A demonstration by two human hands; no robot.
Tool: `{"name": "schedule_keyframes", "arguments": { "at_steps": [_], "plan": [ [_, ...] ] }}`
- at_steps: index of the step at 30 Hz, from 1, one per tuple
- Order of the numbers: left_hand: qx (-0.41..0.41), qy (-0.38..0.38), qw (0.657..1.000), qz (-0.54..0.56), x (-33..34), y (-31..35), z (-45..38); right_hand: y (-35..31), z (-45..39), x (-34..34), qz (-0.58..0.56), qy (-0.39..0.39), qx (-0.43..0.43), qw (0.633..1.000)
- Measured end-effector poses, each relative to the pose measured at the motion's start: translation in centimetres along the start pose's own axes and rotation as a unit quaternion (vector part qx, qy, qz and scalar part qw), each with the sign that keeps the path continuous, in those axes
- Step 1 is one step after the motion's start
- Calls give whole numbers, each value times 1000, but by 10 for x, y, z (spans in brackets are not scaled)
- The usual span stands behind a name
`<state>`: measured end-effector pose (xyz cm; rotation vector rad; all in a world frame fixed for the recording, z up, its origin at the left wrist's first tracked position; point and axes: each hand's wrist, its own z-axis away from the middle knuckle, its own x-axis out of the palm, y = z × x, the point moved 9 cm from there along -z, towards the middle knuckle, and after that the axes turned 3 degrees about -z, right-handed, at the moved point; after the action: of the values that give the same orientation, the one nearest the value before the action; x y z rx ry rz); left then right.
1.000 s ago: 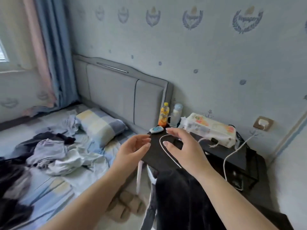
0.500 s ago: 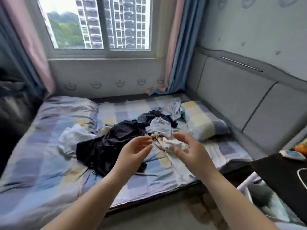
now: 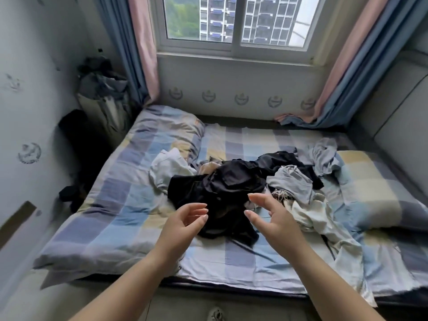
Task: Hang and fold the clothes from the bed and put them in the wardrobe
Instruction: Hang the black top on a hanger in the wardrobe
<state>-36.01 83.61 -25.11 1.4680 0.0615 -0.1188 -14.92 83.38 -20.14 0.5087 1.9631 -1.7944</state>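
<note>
A heap of clothes lies in the middle of the checked bed [image 3: 120, 205]. A black garment [image 3: 222, 188] is on top, with a grey one [image 3: 291, 184], a white one [image 3: 166, 167], a cream one [image 3: 315, 216] and a light blue one [image 3: 324, 156] around it. My left hand [image 3: 183, 223] and my right hand [image 3: 273, 218] hover palms facing each other just in front of the black garment. Both have relaxed fingers and hold nothing. No wardrobe is in view.
A pillow [image 3: 166, 128] lies at the bed's far left, another pillow [image 3: 370, 177] at the right by the grey headboard [image 3: 403, 126]. Dark bags [image 3: 102, 89] stand in the left corner. The window [image 3: 234, 22] and curtains are behind the bed.
The view has swung left from the bedside table to face the bed squarely. Both hands stayed raised and empty, and are now over the clothes heap.
</note>
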Motion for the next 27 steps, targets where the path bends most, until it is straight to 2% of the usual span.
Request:
{"name": "schedule_keyframes", "arguments": {
  "at_steps": [10, 17, 27],
  "plan": [
    [-88, 35, 995, -13, -5, -61, -143, 97, -152, 35, -19, -55, 72, 996],
    [-153, 42, 987, -36, -5, -126, -221, 179, -219, 73, -28, -78, 150, 985],
    [-240, 0, 964, -118, 15, -306, -316, 350, -269, 181, 14, -114, 241, 964]
  ]
}}
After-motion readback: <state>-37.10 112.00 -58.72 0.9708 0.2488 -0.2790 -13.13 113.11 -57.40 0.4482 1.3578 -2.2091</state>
